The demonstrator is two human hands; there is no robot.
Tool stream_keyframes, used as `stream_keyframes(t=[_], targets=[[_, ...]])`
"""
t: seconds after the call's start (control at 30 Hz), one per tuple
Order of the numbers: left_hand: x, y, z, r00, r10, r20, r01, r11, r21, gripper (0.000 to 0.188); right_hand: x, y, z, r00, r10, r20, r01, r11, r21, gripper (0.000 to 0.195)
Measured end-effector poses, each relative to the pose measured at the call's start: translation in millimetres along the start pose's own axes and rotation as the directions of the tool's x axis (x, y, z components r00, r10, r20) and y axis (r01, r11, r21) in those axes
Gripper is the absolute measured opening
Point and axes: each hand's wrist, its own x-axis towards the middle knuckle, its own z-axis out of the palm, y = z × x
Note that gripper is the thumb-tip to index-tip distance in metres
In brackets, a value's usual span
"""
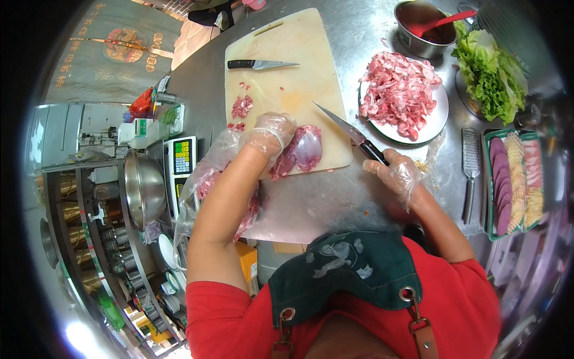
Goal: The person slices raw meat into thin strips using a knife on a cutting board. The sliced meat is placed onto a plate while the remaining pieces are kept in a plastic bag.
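My left hand (274, 130), in a clear plastic glove, is at the left end of a piece of raw meat (306, 147) on the white cutting board (309, 49); its fingertips are hidden, so its grip is unclear. In my gloved right hand (397, 172) is the black handle of a kitchen knife (347, 128), its blade pointing up and left over the board's right edge. A second knife (264, 64) lies farther up the board. Small meat scraps (242, 107) lie on the board's left side. Beneath my left forearm, a clear plastic bag (215, 157) contains more raw meat.
To the right stands a white plate (441, 107) heaped with sliced raw meat (399, 92). Beyond it are a metal pot (417, 47) with a red ladle and some lettuce (489, 67). A grater (471, 155) lies beside a food tray (486, 188). At left stand a scale (181, 157) and steel bowl (145, 190).
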Motion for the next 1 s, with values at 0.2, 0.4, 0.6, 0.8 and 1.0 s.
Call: stream_keyframes(t=[0.2,0.4,0.6,0.8,1.0], targets=[[-10.9,-2.7,-23.1,0.984,-0.012,0.176,0.015,1.000,-0.019,0.021,-1.2,-0.7,-2.6,1.000,0.017,0.001,-0.017,1.000,-0.018,0.051],[-34.4,-15.6,-35.2,0.978,-0.049,0.201,0.104,0.956,-0.273,0.028,-4.6,6.1,-5.3,0.999,0.011,-0.037,-0.011,1.000,-0.004,0.051],[-56.3,-15.1,-28.9,0.950,-0.245,0.192,0.309,0.669,-0.676,0.020,-8.9,3.6,-8.8,0.998,0.068,-0.011,-0.068,0.997,0.025,0.052],[-69.3,-23.8,-31.9,0.961,-0.238,0.141,0.176,0.128,-0.976,0.010,-13.7,-3.7,-11.2,0.998,0.064,-0.003,-0.064,0.998,0.022,0.052],[-95.3,-33.2,-60.4,0.921,-0.363,0.138,-0.082,-0.530,-0.844,0.007,-14.0,2.3,-7.1,0.996,0.066,-0.059,-0.054,0.982,0.181,0.047]])
